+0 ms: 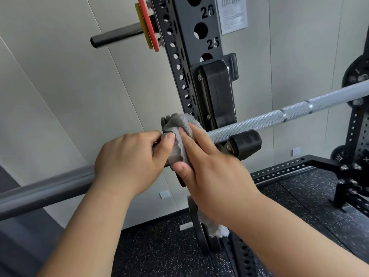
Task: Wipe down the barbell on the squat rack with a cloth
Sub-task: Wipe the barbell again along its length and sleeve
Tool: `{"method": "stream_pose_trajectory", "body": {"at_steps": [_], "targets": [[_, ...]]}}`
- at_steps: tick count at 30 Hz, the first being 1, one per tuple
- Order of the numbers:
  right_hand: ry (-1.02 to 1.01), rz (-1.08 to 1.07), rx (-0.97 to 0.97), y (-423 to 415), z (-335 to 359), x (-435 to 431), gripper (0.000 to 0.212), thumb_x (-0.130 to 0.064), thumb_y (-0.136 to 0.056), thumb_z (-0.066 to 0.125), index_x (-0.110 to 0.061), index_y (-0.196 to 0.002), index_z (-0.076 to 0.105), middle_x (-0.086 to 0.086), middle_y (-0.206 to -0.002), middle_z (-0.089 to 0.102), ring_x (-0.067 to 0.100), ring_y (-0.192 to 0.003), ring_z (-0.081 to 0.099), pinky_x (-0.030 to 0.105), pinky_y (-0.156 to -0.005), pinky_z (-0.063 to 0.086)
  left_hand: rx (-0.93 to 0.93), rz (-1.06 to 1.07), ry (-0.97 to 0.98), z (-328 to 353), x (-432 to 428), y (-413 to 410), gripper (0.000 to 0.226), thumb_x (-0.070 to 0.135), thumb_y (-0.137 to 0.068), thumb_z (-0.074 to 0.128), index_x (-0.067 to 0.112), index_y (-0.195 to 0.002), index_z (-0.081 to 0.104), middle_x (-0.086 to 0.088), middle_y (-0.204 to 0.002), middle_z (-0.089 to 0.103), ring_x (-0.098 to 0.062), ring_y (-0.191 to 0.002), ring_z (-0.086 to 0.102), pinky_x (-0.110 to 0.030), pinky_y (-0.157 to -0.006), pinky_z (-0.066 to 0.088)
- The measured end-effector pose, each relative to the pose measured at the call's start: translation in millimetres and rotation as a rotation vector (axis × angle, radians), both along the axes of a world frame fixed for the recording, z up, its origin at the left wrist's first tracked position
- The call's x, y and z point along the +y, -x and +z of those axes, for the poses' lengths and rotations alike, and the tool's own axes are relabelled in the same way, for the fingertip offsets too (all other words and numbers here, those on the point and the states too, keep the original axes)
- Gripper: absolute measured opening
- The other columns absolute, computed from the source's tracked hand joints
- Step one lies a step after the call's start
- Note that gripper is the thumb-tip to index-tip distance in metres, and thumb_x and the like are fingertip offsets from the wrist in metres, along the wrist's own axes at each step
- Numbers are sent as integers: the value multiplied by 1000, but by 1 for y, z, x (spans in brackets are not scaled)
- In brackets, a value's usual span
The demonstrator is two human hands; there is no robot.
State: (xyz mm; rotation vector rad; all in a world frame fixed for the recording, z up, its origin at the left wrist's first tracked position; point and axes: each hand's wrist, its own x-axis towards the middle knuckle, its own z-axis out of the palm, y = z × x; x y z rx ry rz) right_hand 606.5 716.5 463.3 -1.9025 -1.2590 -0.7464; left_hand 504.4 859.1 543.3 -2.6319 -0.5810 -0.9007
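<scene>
Barbell (259,121) lies across the squat rack (191,56), running lower-left to upper-right, seated in the black hook (217,92) on the upright. Grey cloth (180,120) is bunched on the bar at the collar, just left of the hook; collar mostly hidden under it. Right hand (211,170) has the cloth: fingers laid over the top, thumb under, grip closed round cloth & bar. Mid part of the cloth goes behind the palm, out of sight; a loose end shows hanging below the wrist. Left hand (129,158) wraps the smooth dark end of the bar right beside the cloth, grip closed round it, thumb tip against the cloth edge. Both bar ends cut off by the frame.

Further out: upright has holes w/ nos. 25 & 26; small side nos. too blurred to read. Up top a peg (115,36) sticks out left w/ thin red & yellow plates (146,25) at its base. Paper sheet (233,15) on the wall (60,86), print too small to read, top cropped. Dark disc (196,232) low on the rack, partly behind the right forearm. Second upright (357,128) at far right, cut off by the edge. Speckled rubber floor (159,248) below.
</scene>
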Motion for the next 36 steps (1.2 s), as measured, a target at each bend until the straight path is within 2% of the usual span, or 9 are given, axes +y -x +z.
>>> {"method": "stream_pose_trajectory", "body": {"at_steps": [6,13,18,22,24,28,31,33,36], "targets": [[-58,57,64,13,-20,-12,53,-32,-106,43,-27,-159,44,-12,-173,27,23,-51,64,38,-43,53,4,2,20,0,-2,1,66,75,-91,4,28,-68,44,0,-61,53,-32,-67,48,-34,-56,34],[-66,-175,-3,11,-5,4,62,-46,-109,32,-10,-155,50,12,-166,41,24,-42,59,28,-35,39,23,4,49,4,-3,-1,65,74,-92,6,27,-70,46,0,-62,53,-33,-69,48,-35,-56,31],[-32,-46,-9,11,-19,-13,57,-47,-110,29,-22,-158,47,-6,-171,35,22,-43,58,27,-39,37,25,10,34,2,-2,1,66,75,-91,6,28,-67,45,4,-61,52,-29,-66,46,-34,-56,30],[-83,-186,-30,8,-17,-26,56,-41,-105,40,-13,-150,57,4,-164,46,20,-47,63,24,-39,30,7,-7,36,2,-1,0,71,77,-85,1,22,-66,43,1,-58,51,-13,-55,42,-29,-51,24],[-90,-195,-38,13,-12,-14,56,-38,-102,42,-9,-146,61,8,-161,50,16,-58,69,26,-35,34,4,-2,31,2,-2,0,71,76,-85,2,22,-67,42,0,-58,51,-18,-56,43,-30,-51,24],[-81,-81,31,21,-14,0,56,-39,-104,41,-15,-153,54,3,-166,43,18,-39,55,28,-33,38,16,20,-17,0,-5,1,68,74,-85,2,22,-68,43,1,-61,52,-33,-66,46,-35,-55,31],[-23,-125,24,15,-22,-16,66,-34,-94,61,-16,-157,49,2,-169,38,23,-35,49,25,-36,34,32,26,-34,0,-6,1,68,73,-85,0,22,-68,41,0,-61,52,-34,-66,45,-36,-54,30],[20,-205,32,11,-23,-20,83,-29,-83,72,-13,-159,45,7,-170,37,24,-42,59,24,-41,29,39,23,-33,1,-5,0,70,73,-85,-3,21,-67,41,1,-60,51,-34,-65,46,-35,-53,29],[4,-195,-2,14,-13,-8,68,-28,-92,69,-6,-154,51,12,-163,47,21,-94,78,27,-35,37,43,8,0,2,-6,-1,71,74,-84,-4,25,-68,43,2,-59,50,-33,-66,47,-35,-55,31]]}}
